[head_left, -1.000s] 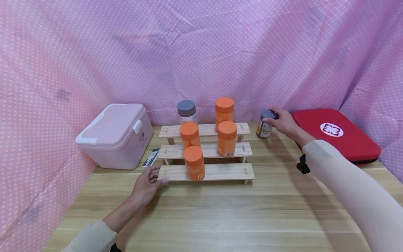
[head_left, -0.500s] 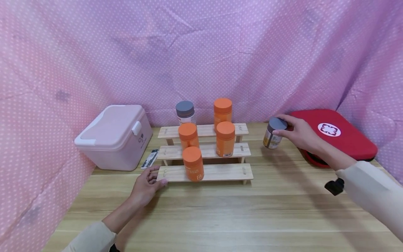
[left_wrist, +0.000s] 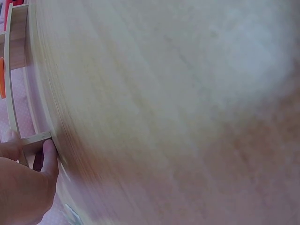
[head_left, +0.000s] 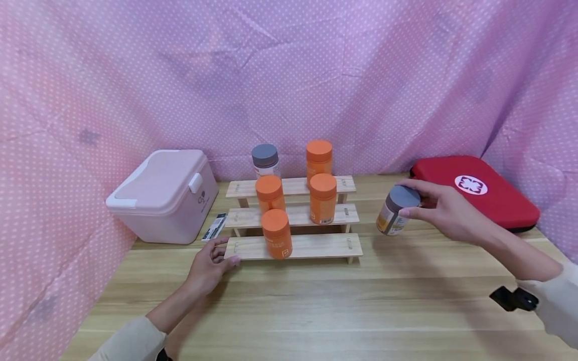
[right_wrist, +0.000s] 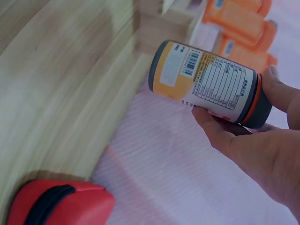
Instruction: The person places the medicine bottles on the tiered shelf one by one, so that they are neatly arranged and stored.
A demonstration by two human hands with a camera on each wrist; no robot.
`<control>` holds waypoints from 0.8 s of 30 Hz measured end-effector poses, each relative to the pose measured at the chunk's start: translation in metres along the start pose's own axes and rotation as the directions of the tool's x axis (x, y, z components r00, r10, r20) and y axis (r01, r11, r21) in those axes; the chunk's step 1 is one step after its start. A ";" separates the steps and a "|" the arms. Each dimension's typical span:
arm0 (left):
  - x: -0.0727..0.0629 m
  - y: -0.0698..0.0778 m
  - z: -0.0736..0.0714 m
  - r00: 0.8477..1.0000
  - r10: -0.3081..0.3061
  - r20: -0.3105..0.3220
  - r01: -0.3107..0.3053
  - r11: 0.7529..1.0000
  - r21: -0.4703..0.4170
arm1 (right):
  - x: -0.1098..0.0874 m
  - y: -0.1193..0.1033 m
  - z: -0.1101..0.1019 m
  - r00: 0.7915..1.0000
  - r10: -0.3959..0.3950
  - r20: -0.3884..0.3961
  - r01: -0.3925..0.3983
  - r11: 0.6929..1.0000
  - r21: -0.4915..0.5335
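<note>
My right hand [head_left: 451, 210] grips a grey-lidded pill bottle [head_left: 397, 210] by its lid, tilted, right of the stepped wooden rack [head_left: 325, 245]. In the right wrist view the bottle [right_wrist: 206, 84] shows a white and yellow label with a barcode. My left hand [head_left: 208, 265] holds the left end of the rack's lowest shelf, thumb at the front edge. On that shelf stands an orange bottle [head_left: 277, 234]. The middle shelf bears two more, a left orange bottle [head_left: 270, 193] and a right orange bottle [head_left: 322, 198]. A grey-lidded bottle [head_left: 265, 160] and an orange bottle [head_left: 319, 160] occupy the top shelf.
At the left is a pink lidded box [head_left: 167, 195], with a small printed packet [head_left: 214, 227] between it and the rack. A red first-aid case [head_left: 496, 200] lies at the right. Pink dotted cloth [head_left: 289, 75] hangs behind the wooden table [head_left: 289, 311].
My right hand has lifted the grey-lidded pill bottle from the table beside the red case and brought it nearer, tilting it. My left hand stays at the rack.
</note>
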State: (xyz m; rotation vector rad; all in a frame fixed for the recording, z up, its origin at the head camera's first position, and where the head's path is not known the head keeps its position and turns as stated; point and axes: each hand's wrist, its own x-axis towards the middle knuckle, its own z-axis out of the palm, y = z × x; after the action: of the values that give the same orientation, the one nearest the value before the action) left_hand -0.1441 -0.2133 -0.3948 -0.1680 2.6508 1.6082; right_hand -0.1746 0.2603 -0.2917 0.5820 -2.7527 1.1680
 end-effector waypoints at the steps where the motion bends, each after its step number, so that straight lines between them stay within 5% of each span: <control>1: 0.000 0.000 0.000 1.000 -0.002 0.000 0.002 1.000 0.001 | -0.001 -0.004 0.000 1.000 -0.011 0.011 0.011 1.000 0.008; 9: 0.001 -0.001 0.000 1.000 0.004 -0.002 -0.004 1.000 0.003 | -0.006 -0.033 0.012 0.993 -0.078 0.089 0.071 0.995 0.075; 24: 0.001 -0.001 0.000 1.000 0.016 -0.008 -0.016 1.000 0.006 | 0.018 -0.058 0.070 0.976 -0.132 0.172 0.091 0.969 0.230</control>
State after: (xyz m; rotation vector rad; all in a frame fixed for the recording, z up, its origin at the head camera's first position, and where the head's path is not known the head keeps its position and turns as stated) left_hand -0.1454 -0.2137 -0.3962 -0.1531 2.6695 1.6069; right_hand -0.1646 0.1683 -0.2972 0.9019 -2.7114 1.4731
